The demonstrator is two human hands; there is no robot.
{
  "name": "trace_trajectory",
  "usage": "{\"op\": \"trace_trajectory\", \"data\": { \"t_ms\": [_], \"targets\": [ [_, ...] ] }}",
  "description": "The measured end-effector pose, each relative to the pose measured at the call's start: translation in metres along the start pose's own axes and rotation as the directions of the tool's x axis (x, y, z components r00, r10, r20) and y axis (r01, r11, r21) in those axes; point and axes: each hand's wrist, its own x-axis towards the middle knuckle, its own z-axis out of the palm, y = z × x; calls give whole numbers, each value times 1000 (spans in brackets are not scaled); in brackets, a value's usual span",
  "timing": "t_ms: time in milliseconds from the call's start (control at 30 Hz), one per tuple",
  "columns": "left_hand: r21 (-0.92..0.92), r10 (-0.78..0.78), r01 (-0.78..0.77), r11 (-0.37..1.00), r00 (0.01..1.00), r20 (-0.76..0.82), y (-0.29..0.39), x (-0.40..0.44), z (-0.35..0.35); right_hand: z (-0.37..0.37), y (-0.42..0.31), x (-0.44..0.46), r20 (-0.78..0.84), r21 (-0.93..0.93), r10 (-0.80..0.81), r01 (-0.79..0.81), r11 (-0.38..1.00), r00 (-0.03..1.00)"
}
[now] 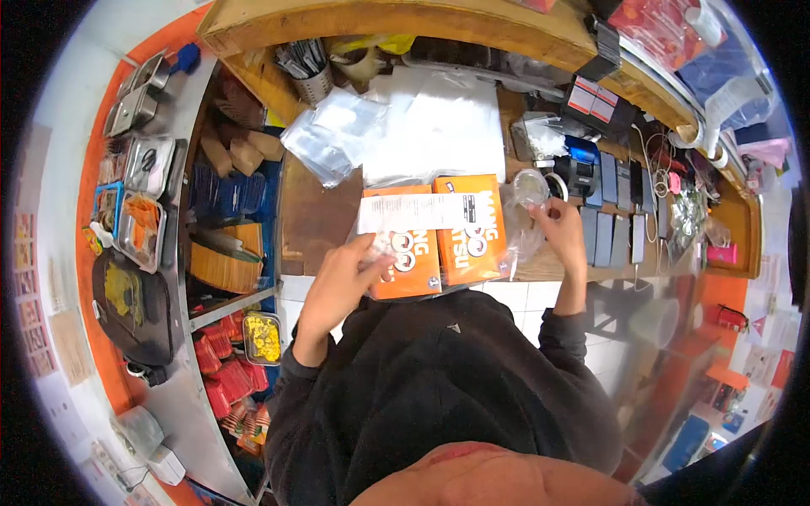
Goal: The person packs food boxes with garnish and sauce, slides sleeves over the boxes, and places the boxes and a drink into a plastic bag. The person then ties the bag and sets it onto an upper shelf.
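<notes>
Left hand, half-curled, grip unclear, overlaps the left orange box, whose long axis points forward.

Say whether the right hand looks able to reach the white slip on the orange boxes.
Likely yes: the right hand is near, and no hand covers the right end of the white slip.

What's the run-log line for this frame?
left hand: over left orange box | right hand: fingertips by clear round item, grip unclear | paper slip: across left box and right orange box
</notes>
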Motion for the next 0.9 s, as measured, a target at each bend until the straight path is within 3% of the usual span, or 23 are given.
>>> {"op": "trace_trajectory", "data": {
  "t_ms": [67, 100, 133, 200, 300, 333, 400, 467, 567, 667, 733, 767, 800, 833, 867, 900],
  "targets": [
    [-33, -26, 28, 999, 998, 60, 2, 21, -5, -6, 0, 5, 190, 417, -209, 114, 902, 959],
    [-89, 135, -132, 987, 990, 33, -3, 43, -4, 4, -13, 5, 142, 665, -312, 143, 733, 939],
    [-144, 281, -278, 950, 960, 2, -8, 52, 0, 10, -32, 7, 286, 882, -251, -151, 446, 925],
    [-246, 278, -280, 928, 960, -46, 36, 34, 1, 7, -55, 7, 84, 978, -357, -9, 207, 930],
    [-393, 356, -390, 833, 921, -159, 56, 24, 7, -17, -78, -31, -136, 941, -334, 227, 250, 933],
    [-437, 337, -391, 810, 920, -199, 54, 26, 8, -19, -77, -28, -138, 941, -334, 228, 249, 933],
    [-402, 302, -337, 851, 942, -149, 45, 28, 6, -18, -68, -22, -133, 811, -392, 327, 486, 911],
    [-346, 318, -338, 875, 941, -114, 54, 31, 6, -26, -65, -15, -117, 761, -493, 397, 513, 862],
    [-481, 361, -347, 805, 930, -66, 57, 28, 17, -33, -57, -17, -15, 764, -446, 298, 572, 895],
    [-427, 347, -340, 838, 936, -63, 48, 57, 10, -19, -44, 8, 17, 811, -413, 229, 539, 911],
    [-524, 364, -312, 793, 932, -4, 48, 63, 11, -6, -34, 30, 74, 815, -387, 168, 555, 919],
    [-117, 300, -303, 946, 953, -49, 62, 50, 11, -2, -32, 37, 152, 815, -395, 111, 568, 906],
    [310, 258, -211, 927, 959, -117, 68, 38, 13, 0, -31, 39, 231, 813, -399, 50, 581, 887],
    [677, 411, -191, 711, 894, -179, 61, 34, 13, 0, -35, 37, 156, 842, -391, 85, 533, 907],
    [681, 419, -199, 704, 892, -172, 74, 33, 18, -2, -39, 38, 146, 844, -389, 91, 528, 910],
    [669, 589, -271, 692, 747, -307, 95, 28, 29, -3, -42, 36, 113, 846, -364, 102, 523, 925]
  ]
}}
